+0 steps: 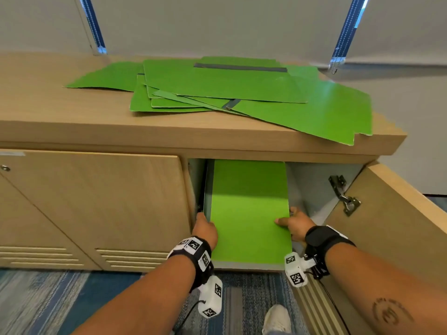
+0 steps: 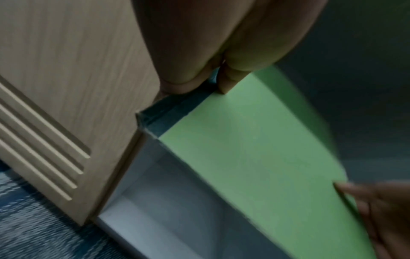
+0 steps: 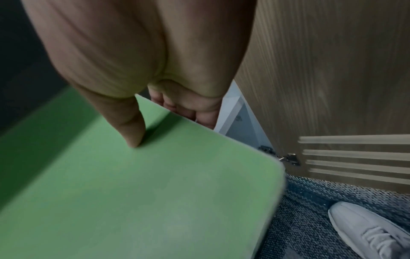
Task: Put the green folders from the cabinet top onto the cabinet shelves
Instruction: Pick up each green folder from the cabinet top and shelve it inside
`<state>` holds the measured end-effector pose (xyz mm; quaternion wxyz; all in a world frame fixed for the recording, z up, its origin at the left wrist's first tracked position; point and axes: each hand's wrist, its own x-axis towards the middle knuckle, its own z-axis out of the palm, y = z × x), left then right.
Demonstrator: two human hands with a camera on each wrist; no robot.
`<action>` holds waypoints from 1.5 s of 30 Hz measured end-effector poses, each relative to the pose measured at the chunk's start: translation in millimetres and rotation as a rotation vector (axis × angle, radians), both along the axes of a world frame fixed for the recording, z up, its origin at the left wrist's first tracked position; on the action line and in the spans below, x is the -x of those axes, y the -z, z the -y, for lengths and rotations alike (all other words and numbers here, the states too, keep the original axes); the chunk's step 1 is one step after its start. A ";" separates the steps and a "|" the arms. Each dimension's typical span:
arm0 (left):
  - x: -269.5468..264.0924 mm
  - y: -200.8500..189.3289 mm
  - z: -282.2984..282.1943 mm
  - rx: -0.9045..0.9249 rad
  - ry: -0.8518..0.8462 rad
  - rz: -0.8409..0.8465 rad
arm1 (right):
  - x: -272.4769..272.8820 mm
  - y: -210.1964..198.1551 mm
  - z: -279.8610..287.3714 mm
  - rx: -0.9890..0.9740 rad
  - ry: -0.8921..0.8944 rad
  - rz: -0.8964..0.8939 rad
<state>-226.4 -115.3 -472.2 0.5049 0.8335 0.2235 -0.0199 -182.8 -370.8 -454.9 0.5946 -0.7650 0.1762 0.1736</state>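
While I watch from the head view, both hands hold one folder at the open cabinet bay.
Folder: I see a flat green folder (image 1: 249, 211) with its far end inside the bay and its near end sticking out over the floor; it is smooth card with a rounded corner.
Left hand: my left hand (image 1: 205, 228) is on the folder's left edge, with the thumb (image 2: 230, 82) on top; I take it as a pinch, though the fingers underneath are hidden.
Right hand: my right hand (image 1: 294, 224) pinches the right edge, the thumb (image 3: 131, 129) pressed on top and the fingers (image 3: 190, 112) curled beneath.
Pile: more green folders (image 1: 222, 85) lie loosely fanned on the cabinet top (image 1: 72, 112), one hanging past the front right edge; two show dark grey strips.
Cabinet: pale wood-grain laminate outside, grey panels inside the bay (image 1: 307, 184).
Shelf: I cannot tell whether the folder rests on a shelf or is only carried.
Left door: the shut door (image 1: 96, 199) sits just beside my left hand, with grooved slats low down.
Right door: the open door (image 1: 387, 221) swings out close to my right wrist, with a metal hinge (image 1: 343, 194) on its inner face.
Floor: blue and grey patterned carpet (image 1: 60, 298), and a white shoe (image 1: 277, 320) below the folder.
Wall: plain grey, with two blue strips (image 1: 93, 22) above the cabinet.
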 end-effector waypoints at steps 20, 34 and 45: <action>-49.1 40.0 -12.3 -0.283 0.432 -0.081 | -120.9 54.9 -45.9 0.621 -0.112 0.103; -35.6 -30.6 -5.0 -0.315 0.363 0.062 | -68.4 -14.9 -81.1 0.819 -0.383 0.322; 12.4 -209.9 -1.4 -0.457 0.327 0.544 | 24.2 -179.3 -127.5 0.715 -0.699 0.620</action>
